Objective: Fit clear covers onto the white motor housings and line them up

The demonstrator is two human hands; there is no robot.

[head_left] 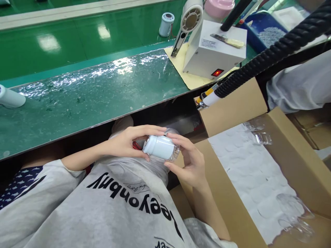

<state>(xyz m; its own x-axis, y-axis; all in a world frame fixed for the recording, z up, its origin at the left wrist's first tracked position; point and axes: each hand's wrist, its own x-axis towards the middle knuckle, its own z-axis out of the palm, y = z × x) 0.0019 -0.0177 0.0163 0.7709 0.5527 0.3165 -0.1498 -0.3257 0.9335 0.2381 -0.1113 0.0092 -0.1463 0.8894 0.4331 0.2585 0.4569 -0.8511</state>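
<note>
Above my lap, a pale blue cylindrical housing [162, 147] lies on its side between my two hands. My left hand [130, 141] is closed around its left end, where red wires [136, 145] show by the palm. At the other end a clear plastic cup [176, 153] sits around the housing, and my right hand [190, 160] pinches it between thumb and fingers. How far the cup covers the housing is hard to make out. A similar blue housing [166, 24] stands upright on the green surface beyond the bench.
A white box [214, 48] with a lit red switch stands on the green bench [103, 93], beside a handheld fan [187, 24]. A black hose [269, 51] hangs at right, over an open carton [227, 186] holding clear cups. Another white cylinder [11, 97] lies at left.
</note>
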